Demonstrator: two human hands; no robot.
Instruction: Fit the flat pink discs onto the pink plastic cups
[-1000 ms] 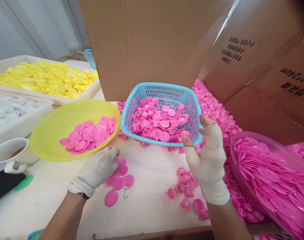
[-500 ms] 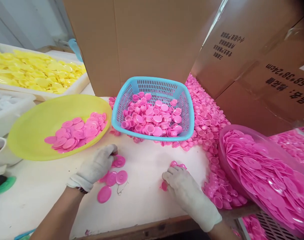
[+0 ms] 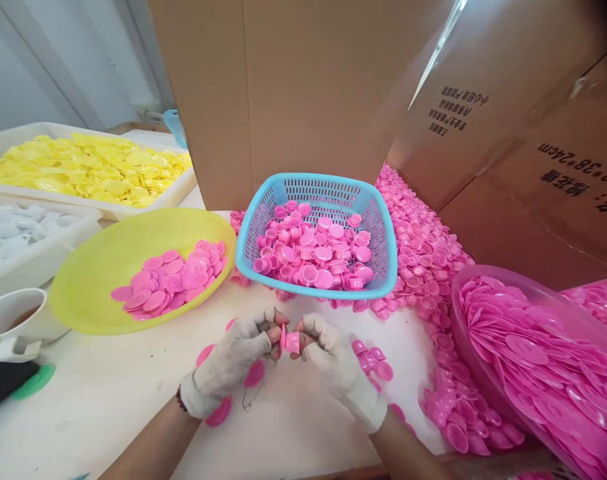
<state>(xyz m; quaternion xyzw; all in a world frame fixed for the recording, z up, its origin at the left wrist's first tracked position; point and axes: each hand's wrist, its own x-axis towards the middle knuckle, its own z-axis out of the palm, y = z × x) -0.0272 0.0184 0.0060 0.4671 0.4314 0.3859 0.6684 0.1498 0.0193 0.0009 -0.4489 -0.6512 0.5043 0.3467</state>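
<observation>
My left hand [image 3: 230, 367], in a white glove with bare fingertips, pinches a pink plastic saucer [image 3: 283, 338] held on edge. Opposite it, my right hand [image 3: 336, 367], gloved alike, grips a small pink toy cup [image 3: 292, 343]. The cup's end meets the face of the saucer, just above the white table. Loose pink saucers [image 3: 254, 374] lie under and around my left hand, partly hidden by it. Several small pink cups [image 3: 370, 358] rest on the table beside my right hand.
Ahead stands a blue basket [image 3: 316, 291] of pink cup-and-saucer pieces. A yellow bowl [image 3: 83, 293] with pink discs and a white mug [image 3: 33, 323] are on the left. Heaped cups [image 3: 423, 267] and a pink tub [image 3: 456, 320] of discs fill the right. Cardboard boxes [image 3: 303, 100] rise behind.
Both hands have come together in the middle, the left bringing a saucer and the right a cup. Saucer and cup now touch. The view has shifted slightly.
</observation>
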